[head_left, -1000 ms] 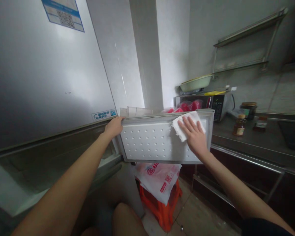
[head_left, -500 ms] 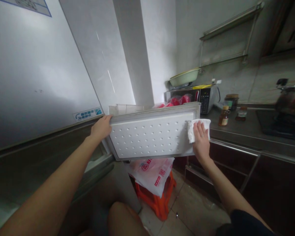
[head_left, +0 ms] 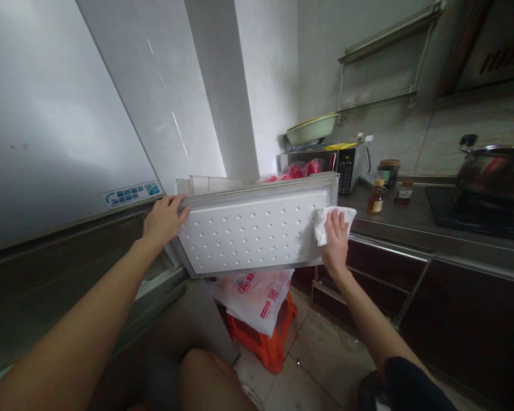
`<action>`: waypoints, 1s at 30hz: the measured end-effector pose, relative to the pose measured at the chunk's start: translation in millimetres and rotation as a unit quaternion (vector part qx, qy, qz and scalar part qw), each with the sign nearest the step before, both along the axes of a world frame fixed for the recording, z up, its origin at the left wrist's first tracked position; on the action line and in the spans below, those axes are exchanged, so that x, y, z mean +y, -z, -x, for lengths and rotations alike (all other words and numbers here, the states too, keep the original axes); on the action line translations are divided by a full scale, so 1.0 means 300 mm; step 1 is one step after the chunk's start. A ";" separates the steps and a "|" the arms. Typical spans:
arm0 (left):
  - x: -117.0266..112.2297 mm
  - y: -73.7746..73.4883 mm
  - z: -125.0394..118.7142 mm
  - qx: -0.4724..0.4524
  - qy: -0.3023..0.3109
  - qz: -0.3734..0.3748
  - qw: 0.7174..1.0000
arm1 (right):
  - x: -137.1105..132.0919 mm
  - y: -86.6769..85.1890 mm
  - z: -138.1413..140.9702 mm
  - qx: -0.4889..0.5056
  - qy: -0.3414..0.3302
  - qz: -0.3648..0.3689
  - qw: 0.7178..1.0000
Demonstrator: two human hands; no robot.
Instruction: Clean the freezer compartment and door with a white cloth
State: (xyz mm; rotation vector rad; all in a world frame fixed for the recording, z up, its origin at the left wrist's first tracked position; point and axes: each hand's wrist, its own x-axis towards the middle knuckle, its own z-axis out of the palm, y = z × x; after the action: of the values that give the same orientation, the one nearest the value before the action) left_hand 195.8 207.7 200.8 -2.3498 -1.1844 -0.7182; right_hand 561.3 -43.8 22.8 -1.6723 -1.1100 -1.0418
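A white fridge drawer door (head_left: 248, 234) with rows of small dimples stands swung open in front of me. My left hand (head_left: 163, 218) grips its upper left corner, fingers curled over the top edge. My right hand (head_left: 336, 240) lies flat on a white cloth (head_left: 325, 224), pressing it against the door's right edge. Clear door bins and red bags (head_left: 302, 169) show above the door's top rim.
The grey fridge front (head_left: 55, 131) fills the left. An orange stool (head_left: 261, 342) with a printed plastic bag (head_left: 252, 297) stands under the door. On the right counter (head_left: 428, 228) are a microwave (head_left: 340, 162), jars, a bottle (head_left: 374, 197) and a pot (head_left: 497, 171). My knee (head_left: 209, 382) is low in view.
My right hand slid the cloth from the door's upper middle across to its right edge. The view swung right, and the left hand kept its grip on the corner.
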 end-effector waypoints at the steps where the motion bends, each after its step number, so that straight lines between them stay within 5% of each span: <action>1: -0.001 -0.001 -0.001 -0.002 0.000 0.000 1.000 | 0.005 -0.069 -0.013 -0.009 0.006 -0.003 1.000; 5: -0.002 -0.004 -0.003 -0.002 -0.001 -0.001 1.000 | 0.013 -0.291 -0.047 -0.030 0.007 0.018 0.999; 9: -0.001 -0.005 0.000 0.012 0.001 -0.006 1.000 | 0.006 -0.313 -0.042 -0.033 0.005 0.035 0.999; 13: 0.001 -0.004 0.002 0.009 0.004 -0.002 1.000 | -0.005 -0.170 -0.032 -0.006 0.000 0.007 1.000; 23: 0.014 -0.004 0.002 -0.006 0.017 0.014 1.000 | -0.003 0.330 0.026 0.154 -0.051 -0.025 0.986; 26: 0.010 -0.004 0.001 -0.009 0.016 0.015 1.000 | 0.007 0.411 0.062 0.197 -0.058 -0.050 0.977; 30: 0.004 -0.001 -0.001 -0.015 0.014 0.013 1.000 | 0.056 0.441 0.118 0.236 -0.042 -0.103 0.965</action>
State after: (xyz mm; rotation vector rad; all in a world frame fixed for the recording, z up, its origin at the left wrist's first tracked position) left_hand 196.2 208.8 201.2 -2.3882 -1.1823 -0.7543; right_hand 526.0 -27.2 -109.6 -1.5792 -0.7255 -0.6294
